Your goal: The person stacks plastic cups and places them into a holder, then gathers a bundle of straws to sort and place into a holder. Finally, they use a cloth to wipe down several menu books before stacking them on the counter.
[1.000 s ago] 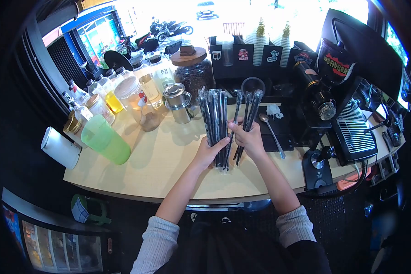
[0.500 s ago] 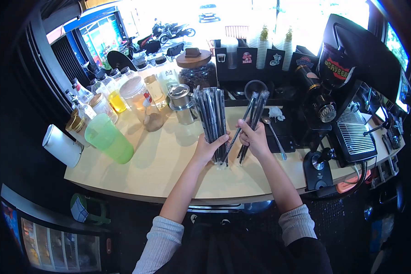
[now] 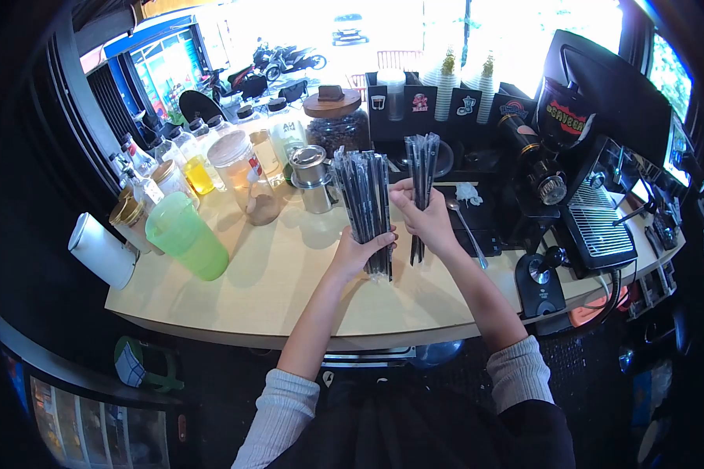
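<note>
Your left fingers (image 3: 379, 241) wrapped round large bundle (image 3: 361, 191) of black straws in clear film, roughly upright over desk (image 3: 278, 281); your right fingers (image 3: 406, 203) grip small bundle (image 3: 422, 168), just right of large bundle. Also relative to large bundle: metal dripper (image 3: 313, 180) close left, lidded jar (image 3: 340, 129) behind, spoon (image 3: 469, 234) right, green cup (image 3: 188, 236) well left. Hopper (image 3: 563, 117), behind right, bears red-yellow lettering, not surely legible. Small bundle partly hides round dish (image 3: 446, 159).

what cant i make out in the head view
- Straws, head view: exact count, hidden by their overlapping.
- Left hand, head view: most fingers, hidden behind the straws.
- Car, head view: number plate, too small and washed out by glare.
</note>
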Tool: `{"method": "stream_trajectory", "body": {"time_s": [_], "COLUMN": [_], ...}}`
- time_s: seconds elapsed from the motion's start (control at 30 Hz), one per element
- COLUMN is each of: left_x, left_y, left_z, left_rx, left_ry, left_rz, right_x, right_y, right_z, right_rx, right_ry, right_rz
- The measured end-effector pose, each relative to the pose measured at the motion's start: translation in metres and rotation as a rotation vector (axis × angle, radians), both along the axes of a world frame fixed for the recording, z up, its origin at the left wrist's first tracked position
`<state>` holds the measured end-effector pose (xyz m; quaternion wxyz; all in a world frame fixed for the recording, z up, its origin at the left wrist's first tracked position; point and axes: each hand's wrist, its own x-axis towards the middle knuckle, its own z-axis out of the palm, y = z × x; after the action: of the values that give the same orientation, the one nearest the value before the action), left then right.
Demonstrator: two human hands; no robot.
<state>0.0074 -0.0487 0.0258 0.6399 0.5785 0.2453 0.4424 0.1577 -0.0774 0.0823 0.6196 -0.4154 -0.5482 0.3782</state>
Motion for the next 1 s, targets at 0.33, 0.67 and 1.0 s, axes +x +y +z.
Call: {"method": "stream_trajectory", "body": {"time_s": [0.33, 0.67, 1.0], "left_x": [0.001, 0.003, 0.005], "left_y": [-0.003, -0.004, 0.000], "left_z": [0.000, 0.003, -0.001], "left_rx": [0.068, 0.035, -0.091], "left_ry": [0.053, -0.007, 0.033], "left_rz": [0.063, 0.077, 0.153], "right_x": [0.004, 0.011, 0.013], "right_y": [-0.004, 0.002, -0.016], "right_z": [0.001, 0.007, 0.044], "right_rx": [-0.093, 0.008, 0.081], "right_ry": [0.074, 0.370, 0.246], "right_rz": [0.037, 0.040, -0.043]}}
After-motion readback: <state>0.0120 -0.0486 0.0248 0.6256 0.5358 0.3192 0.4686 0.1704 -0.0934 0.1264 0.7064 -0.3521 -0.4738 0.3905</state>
